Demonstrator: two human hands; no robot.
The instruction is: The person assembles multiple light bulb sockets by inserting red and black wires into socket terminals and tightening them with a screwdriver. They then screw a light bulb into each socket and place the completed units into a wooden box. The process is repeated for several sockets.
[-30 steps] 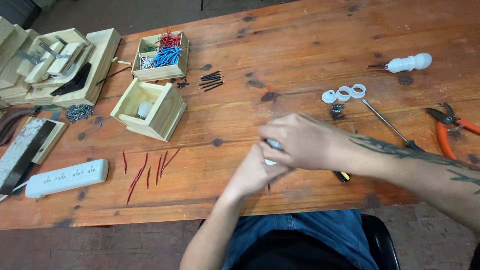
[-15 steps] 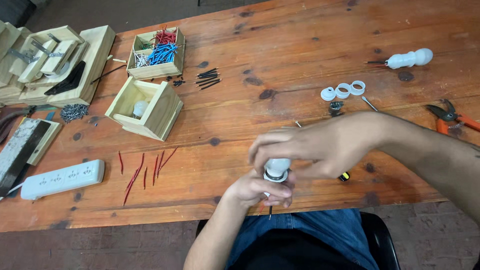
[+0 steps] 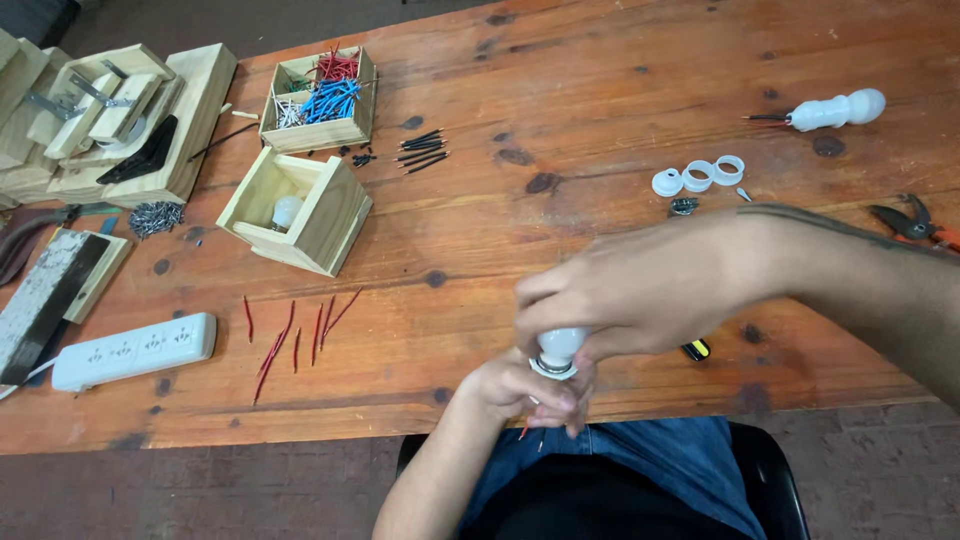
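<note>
I see right hand (image 3: pixel 640 295) cupped over white bulb (image 3: pixel 558 347), fingers curled round its dome. Left hand (image 3: pixel 525 390) pinches socket base (image 3: pixel 552 370) from below, thin wire ends poking out under fingers. My judgement: keep bulb axis straight with base, turn gently, hold base steady, no squeezing glass. Bulb sits between both hands, touching both, at near edge of desk (image 3: pixel 560 120), above lap. From bulb: loose red wires (image 3: pixel 295 335) well to left, yellow-black tool (image 3: pixel 696 349) just right, white rings (image 3: pixel 700 177) far up-right.

Knotty wooden table (image 3: pixel 560 110), wooden boxes (image 3: pixel 300 210), white power strip (image 3: pixel 135 350), red wires (image 3: pixel 295 335), pliers (image 3: pixel 915 222)
</note>
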